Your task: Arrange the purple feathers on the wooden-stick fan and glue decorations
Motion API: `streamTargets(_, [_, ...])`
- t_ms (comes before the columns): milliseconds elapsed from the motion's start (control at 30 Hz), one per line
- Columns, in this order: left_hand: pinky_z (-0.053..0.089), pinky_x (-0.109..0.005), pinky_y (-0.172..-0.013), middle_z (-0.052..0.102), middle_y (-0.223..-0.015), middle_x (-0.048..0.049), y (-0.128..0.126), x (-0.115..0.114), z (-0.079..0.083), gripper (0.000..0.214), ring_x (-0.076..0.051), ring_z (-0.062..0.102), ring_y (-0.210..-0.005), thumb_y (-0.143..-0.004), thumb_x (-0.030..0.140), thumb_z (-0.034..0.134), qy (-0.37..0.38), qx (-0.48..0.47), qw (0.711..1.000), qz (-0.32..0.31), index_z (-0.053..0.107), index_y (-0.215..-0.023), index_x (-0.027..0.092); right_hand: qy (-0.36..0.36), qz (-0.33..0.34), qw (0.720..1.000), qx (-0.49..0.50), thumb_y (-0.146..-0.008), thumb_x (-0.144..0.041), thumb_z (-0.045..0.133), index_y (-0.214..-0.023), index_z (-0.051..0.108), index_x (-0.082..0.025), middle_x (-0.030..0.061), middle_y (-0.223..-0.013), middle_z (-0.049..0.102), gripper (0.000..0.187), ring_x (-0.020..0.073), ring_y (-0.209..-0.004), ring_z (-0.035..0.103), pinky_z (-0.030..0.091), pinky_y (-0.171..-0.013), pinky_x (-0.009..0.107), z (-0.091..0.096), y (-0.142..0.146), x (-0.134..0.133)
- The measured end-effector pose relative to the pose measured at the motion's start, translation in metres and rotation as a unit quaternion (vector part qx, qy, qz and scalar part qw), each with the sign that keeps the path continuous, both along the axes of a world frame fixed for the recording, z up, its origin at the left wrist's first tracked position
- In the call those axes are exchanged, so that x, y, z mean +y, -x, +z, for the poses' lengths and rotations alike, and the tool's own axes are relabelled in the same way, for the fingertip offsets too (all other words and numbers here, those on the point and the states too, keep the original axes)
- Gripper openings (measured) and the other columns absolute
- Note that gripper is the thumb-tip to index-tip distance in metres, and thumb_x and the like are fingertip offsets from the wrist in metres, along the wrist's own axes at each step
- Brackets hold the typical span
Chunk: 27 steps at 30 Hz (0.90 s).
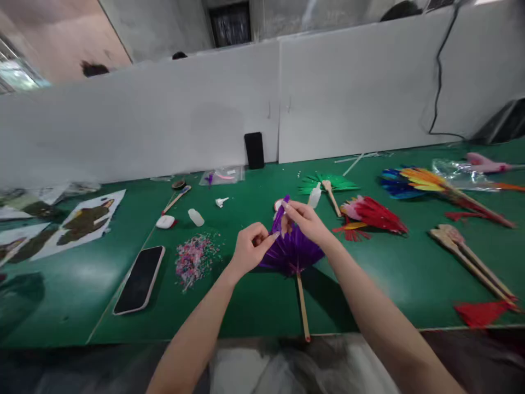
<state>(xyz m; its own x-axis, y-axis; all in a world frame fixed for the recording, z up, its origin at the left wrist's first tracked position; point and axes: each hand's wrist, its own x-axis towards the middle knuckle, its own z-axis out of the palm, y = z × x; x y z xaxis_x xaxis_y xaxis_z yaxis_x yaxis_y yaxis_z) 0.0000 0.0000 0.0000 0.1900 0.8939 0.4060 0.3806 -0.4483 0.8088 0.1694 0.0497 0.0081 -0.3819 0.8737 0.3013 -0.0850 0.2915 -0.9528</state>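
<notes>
Two hands meet at the purple fan (298, 253), just below the frame's centre; the right hand (305, 220) pinches its upper edge; the left hand (251, 247) is curled, thumb at the fan, its grip unclear; too hard a tug might tear it; a leftward sweep might scatter the coloured bits (194, 260), left of centre.

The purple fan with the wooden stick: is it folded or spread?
Spread: the purple fan widens to both sides above its stick, though the left hand and right hand partly cover it.
</notes>
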Motion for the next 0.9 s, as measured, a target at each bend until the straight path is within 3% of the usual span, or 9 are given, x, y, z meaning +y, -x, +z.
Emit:
streamTargets(167, [0.027, -0.024, -0.05, 0.033, -0.054, 0.0056, -0.001, -0.001, 0.0, 0.038, -0.008, 0.033, -0.05, -0.082, 0.032, 0.06, -0.001, 0.001, 1.0, 0.006, 0.038, -0.054, 0.018, 0.001, -0.001, 1.0, -0.006, -0.077, -0.055, 0.063, -0.061, 0.047, -0.02, -0.0044, -0.047, 0.053, 0.041, 0.0112, -0.043, 0.055, 0.043, -0.048, 0.024, 0.0, -0.002, 0.001])
streamTargets(633, [0.027, -0.024, -0.049, 0.034, -0.053, 0.0056, -0.001, 0.0, 0.0, 0.038, -0.008, 0.032, -0.049, -0.079, 0.033, 0.062, 0.016, -0.011, 1.0, 0.003, 0.04, -0.053, 0.017, 0.001, 0.008, 1.0, 0.002, -0.083, -0.057, 0.055, -0.064, 0.047, -0.021, -0.0041, -0.044, 0.054, 0.041, 0.0106, -0.039, 0.051, 0.042, -0.046, 0.024, 0.002, 0.001, -0.001])
streamTargets(733, [0.027, -0.024, -0.048, 0.034, -0.052, 0.0057, 0.0, 0.002, -0.001, 0.038, -0.008, 0.032, -0.049, -0.078, 0.034, 0.063, 0.021, -0.028, 0.999, 0.034, 0.041, -0.053, 0.017, 0.009, -0.001, 1.0, 0.013, -0.085, -0.056, 0.052, -0.072, 0.054, -0.019, -0.0024, -0.051, 0.058, 0.04, 0.011, -0.042, 0.054, 0.043, -0.046, 0.024, -0.001, 0.001, 0.001])
streamTargets(900, [0.023, -0.024, -0.046, 0.03, -0.049, 0.0068, 0.011, 0.009, -0.005, 0.038, -0.008, 0.029, -0.046, -0.083, 0.037, 0.059, 0.022, -0.08, 0.987, 0.137, 0.039, -0.056, 0.019, 0.021, -0.026, 0.999, 0.04, -0.081, -0.053, 0.059, -0.09, 0.061, -0.018, 0.0045, -0.084, 0.067, 0.036, 0.01, -0.047, 0.059, 0.043, -0.042, 0.023, -0.009, 0.001, 0.007])
